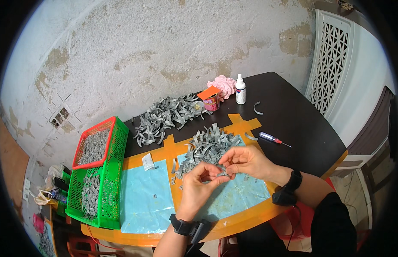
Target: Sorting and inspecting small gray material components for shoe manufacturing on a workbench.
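Note:
Over the near side of the table, my left hand (199, 185) and my right hand (247, 162) meet with fingertips pinched together. Between them is a small grey curved strip (223, 173), mostly covered by the fingers. Just beyond my hands lies a heap of similar grey curved strips (207, 147), spread on a light blue sheet (246, 192) that orange tape (164, 152) borders. A larger pile of grey arcs (164, 118) rests farther back on the dark tabletop. Black bands with small boxes circle both my wrists.
At left stand a green basket (109, 188) and a red basket (108, 158) holding grey pieces. A screwdriver (271, 137) lies to the right. Farther back are a white spray bottle (240, 91), a tin (212, 102) and a pink cloth (223, 85). A small white packet (148, 162) sits near the tape.

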`<act>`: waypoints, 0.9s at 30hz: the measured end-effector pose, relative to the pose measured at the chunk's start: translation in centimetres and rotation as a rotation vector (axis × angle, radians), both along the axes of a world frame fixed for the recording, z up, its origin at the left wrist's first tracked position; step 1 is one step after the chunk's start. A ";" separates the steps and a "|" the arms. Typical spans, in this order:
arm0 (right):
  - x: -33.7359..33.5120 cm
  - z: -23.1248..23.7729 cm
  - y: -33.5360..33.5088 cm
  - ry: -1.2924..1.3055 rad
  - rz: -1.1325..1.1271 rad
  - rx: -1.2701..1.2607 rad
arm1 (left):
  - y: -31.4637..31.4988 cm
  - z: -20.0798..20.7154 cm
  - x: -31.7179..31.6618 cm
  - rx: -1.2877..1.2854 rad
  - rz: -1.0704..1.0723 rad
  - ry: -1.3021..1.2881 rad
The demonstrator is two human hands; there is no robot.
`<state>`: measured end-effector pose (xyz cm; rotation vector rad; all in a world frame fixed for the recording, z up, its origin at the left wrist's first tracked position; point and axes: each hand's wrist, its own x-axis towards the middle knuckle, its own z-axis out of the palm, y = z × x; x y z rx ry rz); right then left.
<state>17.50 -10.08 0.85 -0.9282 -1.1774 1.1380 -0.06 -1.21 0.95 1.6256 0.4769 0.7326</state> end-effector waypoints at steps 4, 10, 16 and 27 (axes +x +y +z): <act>0.2 -0.3 0.0 0.074 0.058 -0.048 | 0.3 0.0 -0.4 0.130 -0.010 0.010; -0.3 -0.4 -0.3 0.148 0.029 -0.032 | -0.3 0.0 -0.2 -0.094 -0.033 -0.187; -0.2 -0.5 -0.2 0.188 0.039 -0.010 | 0.2 -1.0 0.0 -0.193 -0.075 -0.246; -1.0 0.0 -0.5 0.300 0.042 -0.082 | -0.3 -1.4 0.0 -0.277 -0.084 -0.321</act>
